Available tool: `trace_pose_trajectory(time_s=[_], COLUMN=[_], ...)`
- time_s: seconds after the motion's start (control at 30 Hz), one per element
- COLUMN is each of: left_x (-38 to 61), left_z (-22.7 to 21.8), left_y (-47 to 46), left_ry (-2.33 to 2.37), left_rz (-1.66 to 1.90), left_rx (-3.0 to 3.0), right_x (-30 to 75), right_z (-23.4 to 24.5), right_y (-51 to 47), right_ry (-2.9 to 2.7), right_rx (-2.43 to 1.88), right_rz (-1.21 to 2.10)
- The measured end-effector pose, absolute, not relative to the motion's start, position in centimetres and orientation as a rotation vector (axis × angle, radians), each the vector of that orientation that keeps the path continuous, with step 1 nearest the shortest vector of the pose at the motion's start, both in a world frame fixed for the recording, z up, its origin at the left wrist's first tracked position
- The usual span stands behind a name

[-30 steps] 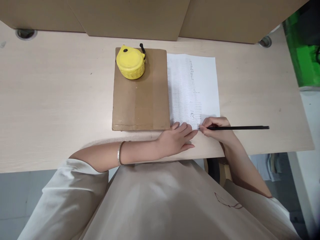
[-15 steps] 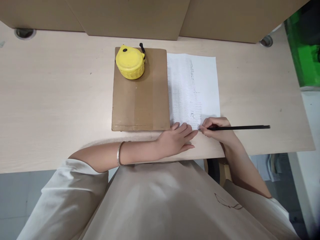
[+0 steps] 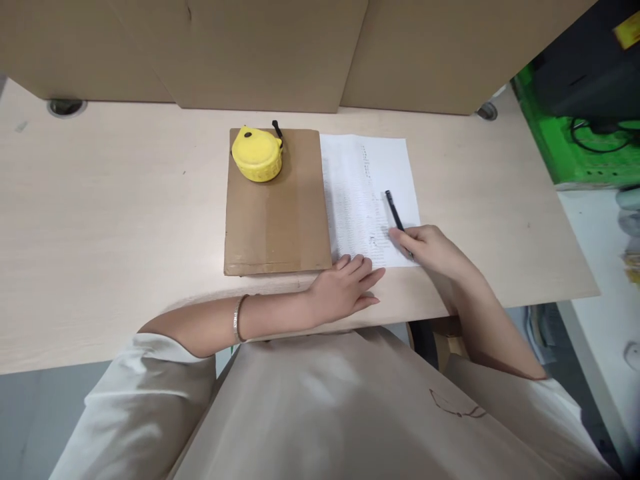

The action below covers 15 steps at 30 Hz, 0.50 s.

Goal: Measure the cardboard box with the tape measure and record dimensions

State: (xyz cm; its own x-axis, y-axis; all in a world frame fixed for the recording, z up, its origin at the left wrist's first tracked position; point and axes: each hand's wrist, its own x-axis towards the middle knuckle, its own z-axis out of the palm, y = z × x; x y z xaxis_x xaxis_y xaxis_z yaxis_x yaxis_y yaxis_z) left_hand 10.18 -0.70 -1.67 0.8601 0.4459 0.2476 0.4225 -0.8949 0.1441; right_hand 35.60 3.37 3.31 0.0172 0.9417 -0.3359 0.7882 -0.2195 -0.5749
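Observation:
My right hand (image 3: 431,251) is closed around a black pen (image 3: 395,212), held above the lower right part of a white sheet of paper (image 3: 401,163). The pen tilts with its upper end pointing away from me. Small lines of writing or print cover the left and middle of the sheet. My left hand (image 3: 341,291) lies with fingers spread at the sheet's bottom edge, fingertips on the paper beside the corner of a flat brown cardboard box (image 3: 280,230). The box covers the sheet's left side.
A yellow rounded case with a black strap, resembling a tape measure (image 3: 257,157), rests on the box. Tall cardboard panels (image 3: 260,57) stand along the back of the wooden table (image 3: 125,220). A green crate (image 3: 590,163) with dark items stands at the right.
My right hand has moved up and away from the sheet's bottom edge, and the pen has swung from pointing right to pointing away from me. My left hand stays put. The view has shifted.

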Motion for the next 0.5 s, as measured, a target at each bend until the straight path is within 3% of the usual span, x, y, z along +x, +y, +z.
trace_pose_trajectory(time_s=[0.17,0.37,0.5], left_x=[10.3,7.2,1.4], left_z=[-2.4,3.4,8.3], left_y=[-0.8,-0.1,1.4], left_ry=[0.706,0.315,0.348], left_rz=[0.478,1.001,1.321], left_rx=[2.801,2.675,2.597], right_x=[31.4,29.5,27.8], right_z=[4.3,5.3,7.4], right_y=[5.9,7.0,9.8], right_ry=[-2.272,-2.391,-2.238], right_rx=[-2.553,-2.500,-1.984], right_rz=[0.187,0.008,-0.054])
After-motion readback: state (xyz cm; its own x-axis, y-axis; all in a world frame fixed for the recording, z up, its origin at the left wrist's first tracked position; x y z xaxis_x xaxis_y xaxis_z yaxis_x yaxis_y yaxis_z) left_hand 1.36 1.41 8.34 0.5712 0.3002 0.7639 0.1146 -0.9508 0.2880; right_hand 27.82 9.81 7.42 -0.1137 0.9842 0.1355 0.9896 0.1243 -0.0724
